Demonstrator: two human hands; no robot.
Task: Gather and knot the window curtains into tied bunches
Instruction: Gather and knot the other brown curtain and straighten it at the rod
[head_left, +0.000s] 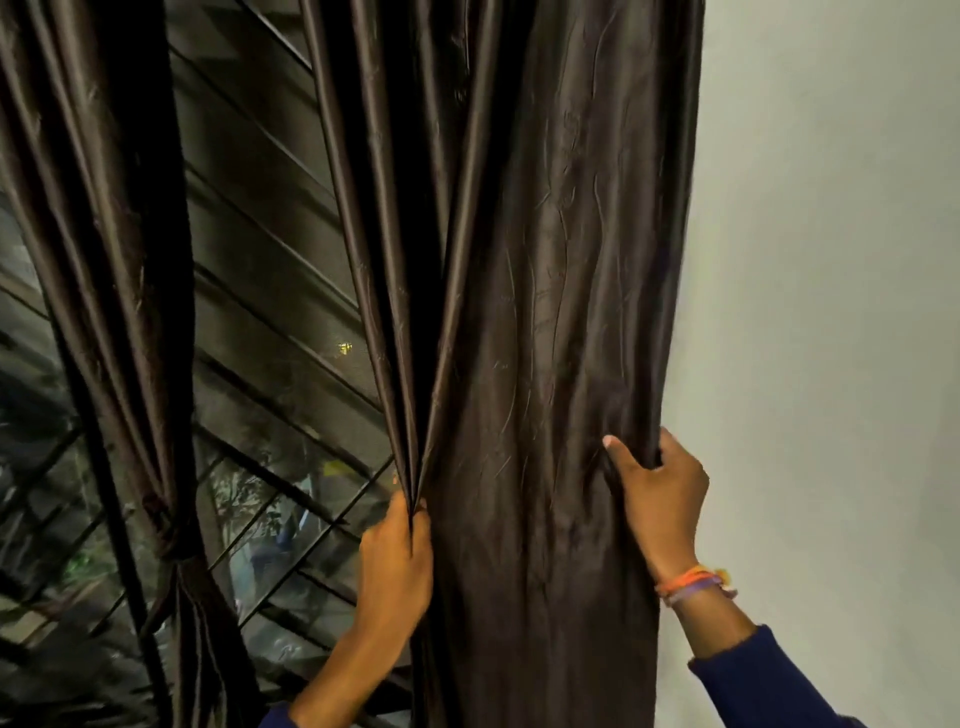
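Dark brown satin curtain panel is seen hanging at the right of the scene, between the window and a plain pale wall on its right. Its left edge is gathered into narrow pleats, and these pleats are pinched by the left hand, whose fingers are curled round the bunched cloth. The right edge of the same panel is gripped by the right hand, with the thumb laid across the front of the fabric and the other fingers wrapped behind the edge. Orange and purple thread bands are worn on the right wrist, and a dark blue sleeve is seen below them. At the far left a second dark brown curtain hangs, drawn in tight at a knotted point low down. Between the two curtains a window with a dark metal grille is shown, with foliage dimly visible beyond the glass.
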